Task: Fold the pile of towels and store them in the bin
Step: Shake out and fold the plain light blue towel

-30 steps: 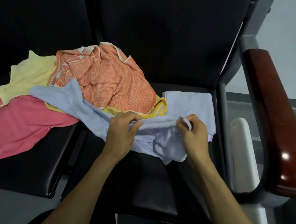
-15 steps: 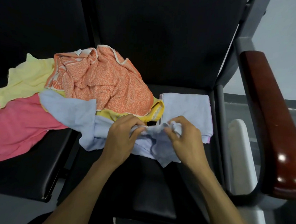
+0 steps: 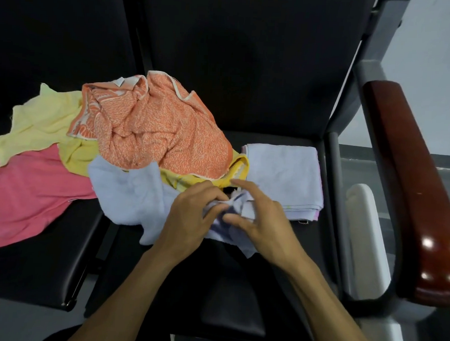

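Head view looks down on a row of black padded seats (image 3: 238, 288) with a heap of towels across them. Both hands meet over the front of the middle seat on a crumpled light blue towel (image 3: 128, 196). The left hand (image 3: 190, 220) has its fingers curled round a bunched fold of that towel, gripping it. The right hand (image 3: 262, 224) pinches the same bunched part between thumb and fingers, with its index finger stretched out toward the pile. The rest of the light blue towel trails leftward from the hands and lies partly under the heap.

Behind the hands sits a rumpled orange patterned towel (image 3: 155, 130) on top of the pile. A yellow towel (image 3: 231, 178) shows from under its right edge, just beside the right index finger. To the left a pale yellow towel (image 3: 41, 124) spreads out, and below it a pink towel (image 3: 27, 199) lies across the left seat and drapes toward its front edge.

On the right part of the middle seat lies a folded light blue towel (image 3: 283, 178), flat and squared, with a pink edge showing beneath it on its right side. It is just beside the right hand, not touched by it. A reddish-brown wooden armrest (image 3: 410, 201) runs along the far right, and a white rounded object (image 3: 361, 229) stands between it and the seat.
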Motion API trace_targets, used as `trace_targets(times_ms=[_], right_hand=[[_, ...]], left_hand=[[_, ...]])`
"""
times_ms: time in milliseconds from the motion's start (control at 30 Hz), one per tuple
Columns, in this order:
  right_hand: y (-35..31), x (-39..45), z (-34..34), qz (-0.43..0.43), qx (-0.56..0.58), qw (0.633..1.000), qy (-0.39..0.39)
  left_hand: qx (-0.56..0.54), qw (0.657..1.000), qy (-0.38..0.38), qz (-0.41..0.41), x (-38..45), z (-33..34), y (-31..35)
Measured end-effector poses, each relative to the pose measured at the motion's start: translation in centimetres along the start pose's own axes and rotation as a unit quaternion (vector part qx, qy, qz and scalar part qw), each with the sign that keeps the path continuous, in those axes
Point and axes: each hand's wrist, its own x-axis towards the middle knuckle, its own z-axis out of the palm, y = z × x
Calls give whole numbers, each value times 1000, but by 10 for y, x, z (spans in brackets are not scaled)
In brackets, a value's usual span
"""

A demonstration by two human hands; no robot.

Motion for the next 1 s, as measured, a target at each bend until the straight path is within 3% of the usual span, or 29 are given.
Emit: trace_targets(times_ms=[67,167,233,267,400,467,600,667,767,800,867,1000], right_hand=[[0,2,6,-8,-28,999,33],[10,5,-4,34,-65,983,170],[13,4,-13,43,-68,973,217],[12,3,-14,30,-64,977,201],[-1,1,0,1,-46,999,18],[0,3,5,-15,-70,996,57],[10,6,-7,20,-95,974,207],[9,5,-11,15,-99,978,181],[2,0,1,-10,-53,998,17],[1,0,7,-22,-61,998,3],[-1,2,9,-30,-47,997,52],[-1,7,-8,36,132,972,189]], left_hand=[[6,1000,-9,-6,0,3,-2],[36,999,9,-33,1,1,-16],[32,998,30,-47,1,-2,-19],[27,998,35,-45,0,-2,-17],[0,1000,-2,-22,0,2,-3],[-7,1000,-11,-24,0,5,-4],[18,999,-12,-42,-1,4,-16],[25,999,-1,-30,-1,4,-14],[-1,1000,3,-3,1,5,-3],[-4,1000,0,2,1,6,-3],[15,1000,-12,-3,3,6,-9],[98,993,-58,-29,-5,6,-25]])
